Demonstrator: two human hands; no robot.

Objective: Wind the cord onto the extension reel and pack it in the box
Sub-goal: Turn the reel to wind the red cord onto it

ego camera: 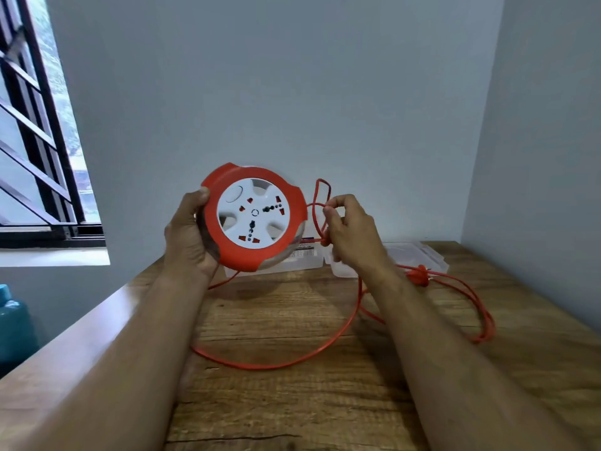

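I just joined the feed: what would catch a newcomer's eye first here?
The red-and-white reel, held up at centre by the left hand. Beside it the right hand pinches a loop of the red cord, the rest of which sprawls over the wooden table to its plug.

The reel [254, 216] at the centre of the frame is seen as smooth plastic, orange rim and white face. The cord [338, 336] has a smooth orange sheath. The box [419, 255], centre right, is clear plastic. The table [292, 402] shows matt, grained wood.
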